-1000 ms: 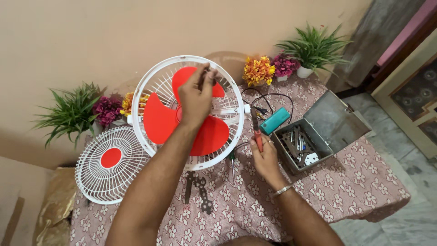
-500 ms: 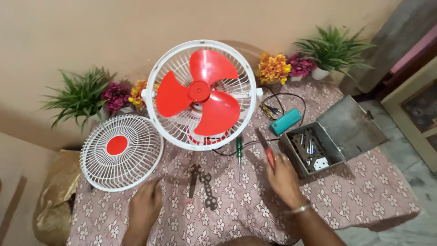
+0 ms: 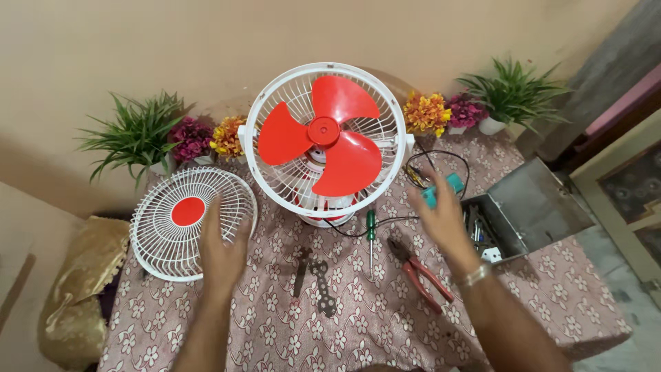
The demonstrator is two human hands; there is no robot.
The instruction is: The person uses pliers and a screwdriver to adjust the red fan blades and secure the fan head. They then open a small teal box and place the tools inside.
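Left hand (image 3: 222,249) open, fingers spread, over the near edge of the detached white grille (image 3: 186,224), left of the fan (image 3: 323,141). Right hand (image 3: 441,217) open, holding nothing, right of the fan near the metal toolbox (image 3: 530,207); red pliers (image 3: 423,272) on the counter (image 3: 358,324) below the fan.

Two bare forearms seen from above, no sleeves worn, a thin silver bangle (image 3: 475,276) worn at the right wrist, hands left ungloved
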